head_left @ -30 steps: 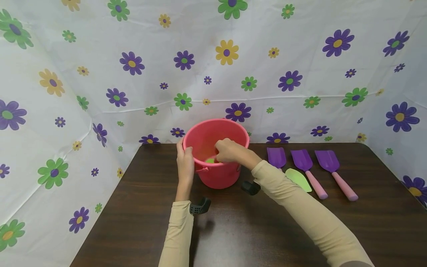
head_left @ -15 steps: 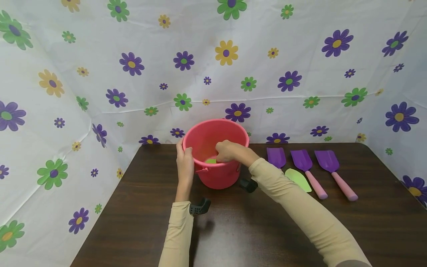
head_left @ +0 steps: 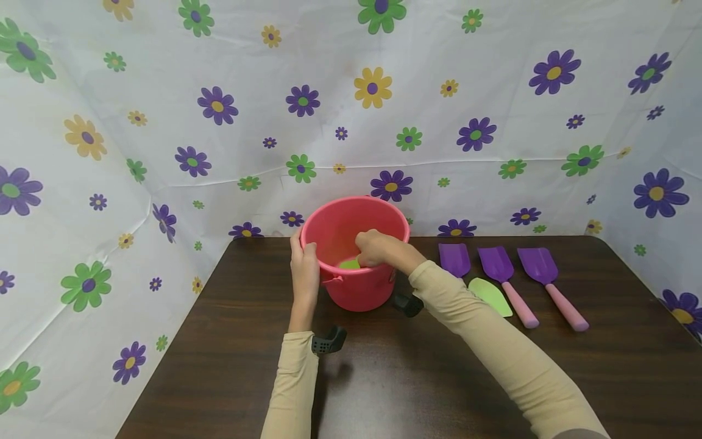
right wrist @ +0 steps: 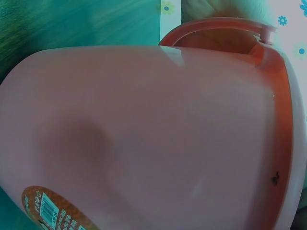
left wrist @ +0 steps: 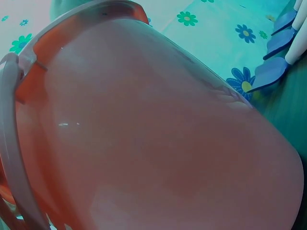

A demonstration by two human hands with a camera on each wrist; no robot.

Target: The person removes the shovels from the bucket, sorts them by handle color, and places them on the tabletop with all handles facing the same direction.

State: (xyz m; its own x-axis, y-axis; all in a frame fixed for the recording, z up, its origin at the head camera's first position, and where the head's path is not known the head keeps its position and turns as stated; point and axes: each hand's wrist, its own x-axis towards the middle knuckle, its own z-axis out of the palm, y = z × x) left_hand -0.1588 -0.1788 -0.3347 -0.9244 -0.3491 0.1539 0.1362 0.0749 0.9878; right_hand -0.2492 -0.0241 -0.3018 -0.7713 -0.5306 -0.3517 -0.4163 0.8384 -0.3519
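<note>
A pink bucket [head_left: 359, 288] stands at the table's back, its mouth tilted toward me. My left hand [head_left: 304, 268] grips its left rim, thumb toward the front. My right hand [head_left: 379, 249] reaches over the right rim into the bucket, knuckles up and fingers bent downward. Beside those fingers a green piece [head_left: 349, 264] shows above the front rim; most of it is hidden. The rim hides my right fingertips, so I cannot tell whether they hold it. Both wrist views are filled by the bucket's outer wall [left wrist: 158, 120], with a brown label [right wrist: 53, 211] in the right one.
Three purple shovels, the middle one [head_left: 496, 263] and the right one [head_left: 538, 264] with pink handles, lie right of the bucket; the left one [head_left: 454, 259] is partly covered. A light-green blade [head_left: 490, 297] lies beside my right sleeve. A flowered sheet [head_left: 340, 122] hangs behind the table [head_left: 241, 329].
My right hand and forearm have shifted slightly inside and over the bucket, and the green piece has moved a little to the right. My left hand keeps its grip on the rim.
</note>
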